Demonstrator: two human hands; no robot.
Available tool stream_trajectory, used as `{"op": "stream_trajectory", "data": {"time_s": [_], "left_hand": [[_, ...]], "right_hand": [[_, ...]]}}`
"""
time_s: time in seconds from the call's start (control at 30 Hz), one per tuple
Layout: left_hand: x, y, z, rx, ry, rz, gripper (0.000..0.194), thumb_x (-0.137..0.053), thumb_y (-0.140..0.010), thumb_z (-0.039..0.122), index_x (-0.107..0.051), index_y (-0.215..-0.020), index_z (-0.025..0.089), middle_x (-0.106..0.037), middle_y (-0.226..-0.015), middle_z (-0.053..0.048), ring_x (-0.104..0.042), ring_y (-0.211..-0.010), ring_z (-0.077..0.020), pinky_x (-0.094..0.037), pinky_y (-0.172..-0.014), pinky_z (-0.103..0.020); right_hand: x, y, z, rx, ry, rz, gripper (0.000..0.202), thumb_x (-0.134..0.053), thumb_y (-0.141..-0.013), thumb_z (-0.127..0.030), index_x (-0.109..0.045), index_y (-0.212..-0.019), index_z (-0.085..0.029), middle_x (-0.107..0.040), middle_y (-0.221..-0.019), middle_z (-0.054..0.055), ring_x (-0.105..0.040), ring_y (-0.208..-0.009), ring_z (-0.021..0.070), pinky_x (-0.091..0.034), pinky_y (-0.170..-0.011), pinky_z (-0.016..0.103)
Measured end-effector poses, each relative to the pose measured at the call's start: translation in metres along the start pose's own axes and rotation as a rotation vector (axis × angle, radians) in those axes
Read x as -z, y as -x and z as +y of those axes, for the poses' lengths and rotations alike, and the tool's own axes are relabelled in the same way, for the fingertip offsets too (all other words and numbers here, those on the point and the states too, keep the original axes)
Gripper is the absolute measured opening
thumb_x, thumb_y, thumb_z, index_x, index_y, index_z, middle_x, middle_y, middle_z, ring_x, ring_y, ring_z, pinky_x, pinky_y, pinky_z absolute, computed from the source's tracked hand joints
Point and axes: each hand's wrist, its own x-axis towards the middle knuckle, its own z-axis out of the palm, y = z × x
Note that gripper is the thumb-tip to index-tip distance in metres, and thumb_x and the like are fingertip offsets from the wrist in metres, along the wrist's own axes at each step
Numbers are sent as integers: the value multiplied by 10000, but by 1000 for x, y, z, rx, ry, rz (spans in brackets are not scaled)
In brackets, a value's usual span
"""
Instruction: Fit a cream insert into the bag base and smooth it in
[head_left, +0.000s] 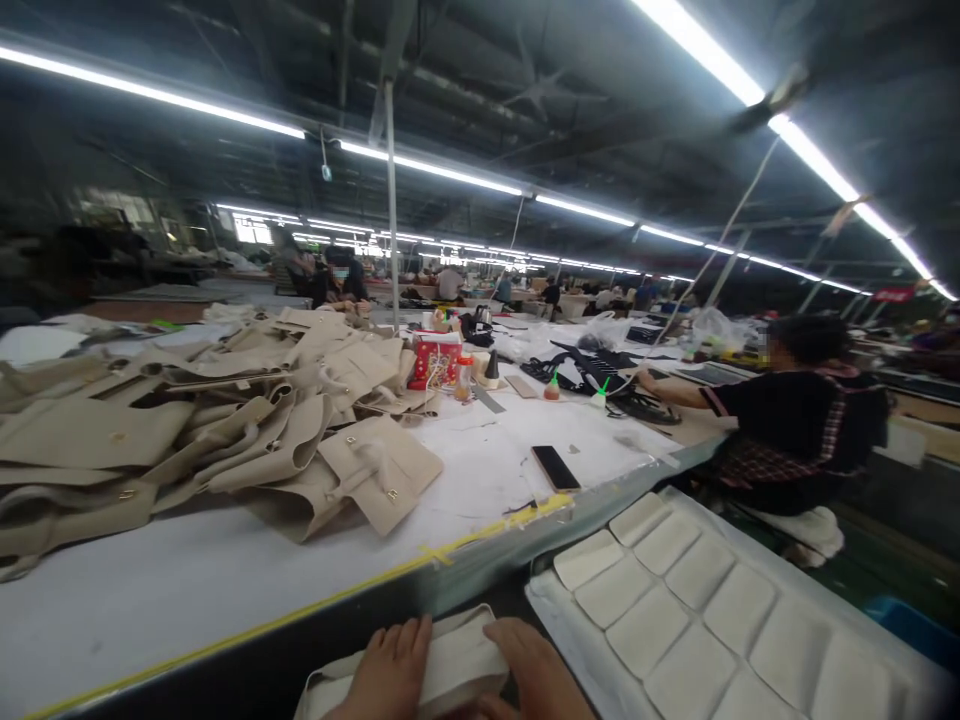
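Observation:
At the bottom edge of the head view, my left hand (394,668) lies over a pale beige bag piece (457,655), its fingers close together and bent onto the top. My right hand (536,662) grips the right end of the same piece, thumb side toward me and fingertips partly hidden beneath it. The piece looks folded, with a raised rim. Right of my hands, a board (544,595) carries rows of cream rectangular panels (652,635). Beyond my hands runs a white-topped table (172,600) with yellow tape along its edge.
Beige bag parts (277,420) are heaped on the table's left. A phone (555,468), a red patterned box (436,360), small green-tipped bottles (601,396) and black straps (581,365) lie farther back. A co-worker (810,420) sits at the right, an arm over the table.

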Motion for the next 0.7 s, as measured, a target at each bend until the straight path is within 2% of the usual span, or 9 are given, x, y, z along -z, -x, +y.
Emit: {"op": "stream_trajectory", "data": {"time_s": [0.07,0.13,0.2,0.3,0.4,0.53,0.6,0.7], "left_hand": [[-4,-8,2,-3,38,14,1036,-670,-469,247,-278,-1415,84,-382,-1408,-169,-398,-1242,-330,-281,-1052,-430],[-1,-10,-2,-18,85,25,1067,-703,-460,324,-284,-1414,98,-386,-1404,-167,-395,-1240,-327,-278,-1056,-419],[8,-8,-9,-39,104,38,1058,-700,-491,386,-274,-1418,104,-372,-1410,-168,-375,-1253,-327,-259,-1066,-426],[27,-2,-18,-69,99,32,1015,-670,-551,390,-246,-1425,97,-324,-1435,-175,-339,-1276,-331,-241,-1076,-437],[34,-3,-17,-48,115,19,1015,-669,-561,374,-223,-1434,109,-290,-1456,-164,-303,-1302,-327,-217,-1092,-437],[15,-19,-1,-19,150,82,952,-601,-663,390,-145,-1451,113,-161,-1506,-147,-164,-1370,-328,-59,-1123,-509],[3,-33,4,-9,172,89,801,-477,-784,396,-125,-1452,127,-105,-1514,-113,-116,-1385,-315,-11,-1123,-531],[-6,-54,-5,36,172,32,563,-243,-895,309,-157,-1440,191,-185,-1494,-51,-189,-1376,-279,-65,-1136,-519]], "right_hand": [[0,-5,5,10,59,-22,564,-662,-685,-331,-554,-1214,-168,-556,-1244,149,-502,-1161,298,-391,-1007,425],[-3,-6,9,-12,84,-59,599,-668,-654,-272,-544,-1230,-160,-538,-1268,152,-476,-1190,305,-371,-1026,429],[-5,-4,16,-33,95,-77,629,-656,-644,-262,-532,-1252,-159,-512,-1300,158,-450,-1216,322,-350,-1039,451],[-3,-2,26,-39,99,-70,628,-630,-661,-281,-522,-1272,-180,-488,-1329,152,-436,-1232,327,-338,-1045,471],[5,-6,35,-32,92,-36,610,-622,-674,-311,-529,-1266,-197,-495,-1325,139,-443,-1230,320,-347,-1043,467],[21,-27,47,-68,50,20,551,-583,-711,-312,-539,-1246,-184,-524,-1292,133,-478,-1202,281,-366,-1040,424],[29,-46,52,-105,15,17,544,-574,-723,-302,-535,-1242,-145,-522,-1287,146,-479,-1200,267,-363,-1045,396],[44,-92,61,-108,-44,-11,559,-582,-736,-314,-513,-1253,-111,-509,-1291,159,-463,-1209,256,-339,-1058,378]]}}
